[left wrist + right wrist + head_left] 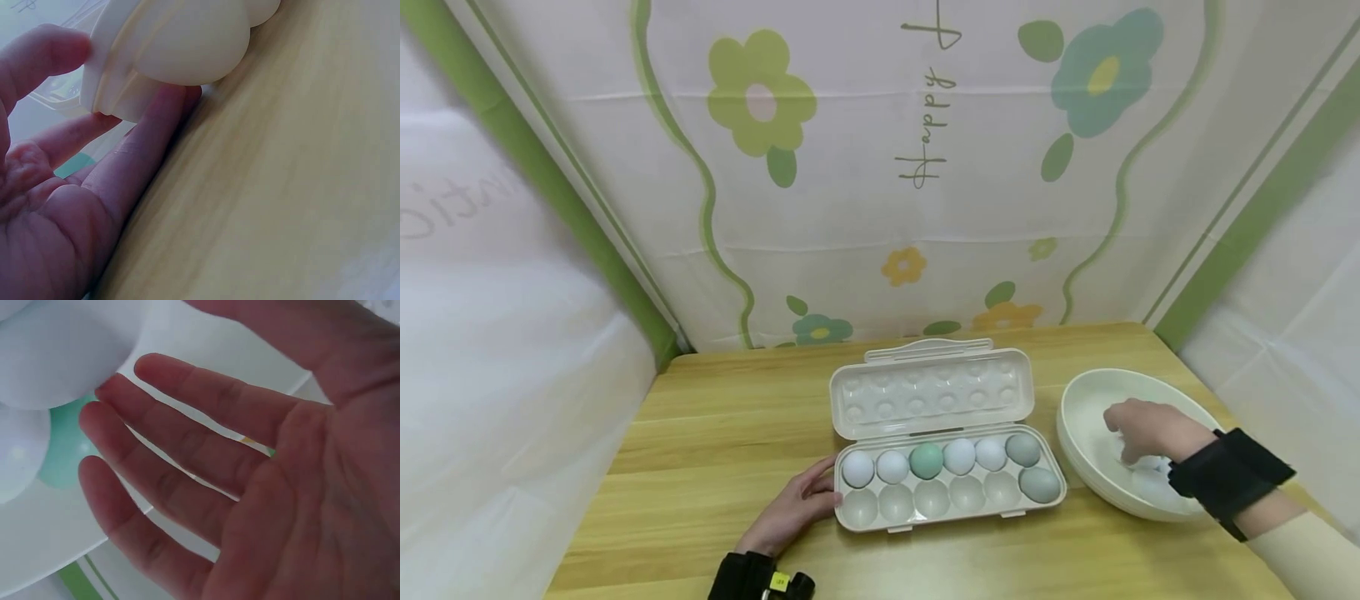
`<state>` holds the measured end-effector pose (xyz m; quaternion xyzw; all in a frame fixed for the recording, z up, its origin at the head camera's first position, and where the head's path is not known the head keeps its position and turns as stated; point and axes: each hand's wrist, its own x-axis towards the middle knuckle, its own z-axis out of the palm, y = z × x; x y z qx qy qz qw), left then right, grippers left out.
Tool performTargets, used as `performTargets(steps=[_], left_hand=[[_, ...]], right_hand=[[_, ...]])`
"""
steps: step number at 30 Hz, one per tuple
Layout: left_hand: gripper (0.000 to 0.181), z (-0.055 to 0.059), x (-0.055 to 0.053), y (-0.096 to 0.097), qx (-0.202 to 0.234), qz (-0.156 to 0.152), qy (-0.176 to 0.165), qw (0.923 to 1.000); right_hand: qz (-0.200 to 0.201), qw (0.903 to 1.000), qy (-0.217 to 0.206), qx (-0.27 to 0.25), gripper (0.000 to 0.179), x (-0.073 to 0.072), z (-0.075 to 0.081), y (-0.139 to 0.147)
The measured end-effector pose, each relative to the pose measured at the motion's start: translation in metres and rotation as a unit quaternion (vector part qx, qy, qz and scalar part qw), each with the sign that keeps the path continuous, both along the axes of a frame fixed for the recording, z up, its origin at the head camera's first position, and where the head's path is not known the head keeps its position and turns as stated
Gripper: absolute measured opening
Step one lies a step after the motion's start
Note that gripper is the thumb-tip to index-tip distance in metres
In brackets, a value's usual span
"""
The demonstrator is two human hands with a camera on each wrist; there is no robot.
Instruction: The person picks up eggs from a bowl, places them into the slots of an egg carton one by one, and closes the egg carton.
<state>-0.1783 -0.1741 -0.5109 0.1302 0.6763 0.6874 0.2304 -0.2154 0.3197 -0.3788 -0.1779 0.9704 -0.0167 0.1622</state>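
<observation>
My left hand point(792, 510) grips the left end of an open egg box point(931, 527). In the left wrist view, the thumb is at the rim and fingers reach under the egg box point(194, 44). White eggs point(859, 468), a green egg point(927, 460) and a grey egg point(1023, 449) line its back row; another grey egg point(1039, 484) sits at the front right. My right hand point(1153, 429) reaches into a white bowl point(1093, 392). In the right wrist view, its extended fingers are beside a white egg point(62, 356), with a green egg point(69, 447) below.
The box's lid point(931, 395) lies back behind the eggs. The wooden table point(715, 442) ends at a flowered curtain point(850, 208) behind. White fabric point(1292, 358) hangs close to the bowl's right.
</observation>
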Motion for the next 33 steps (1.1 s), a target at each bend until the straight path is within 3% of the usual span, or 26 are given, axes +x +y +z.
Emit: performTargets(steps=[5, 13, 21, 26, 33], left_hand=[[0.064, 0.002, -0.001, 0.0, 0.001, -0.001, 0.002, 1.0], [0.064, 0.0, -0.003, 0.003, 0.005, -0.006, 0.003, 1.0], [0.065, -0.004, -0.001, 0.002, 0.008, -0.004, 0.004, 1.0], [0.065, -0.004, 0.0, 0.001, 0.006, -0.002, 0.007, 1.0], [0.064, -0.003, 0.0, 0.0, 0.007, 0.001, 0.006, 1.0]], right_hand=[[-0.011, 0.9999, 0.005, 0.006, 0.032, 0.0, -0.007, 0.006], [-0.009, 0.9999, 0.005, 0.001, 0.03, -0.002, -0.013, 0.015], [0.018, 0.9985, 0.012, -0.051, 0.028, -0.003, -0.012, 0.014], [0.066, 0.993, 0.055, -0.082, 0.03, -0.001, -0.007, 0.014], [0.08, 0.9869, 0.107, -0.091, 0.033, 0.01, 0.018, 0.001]])
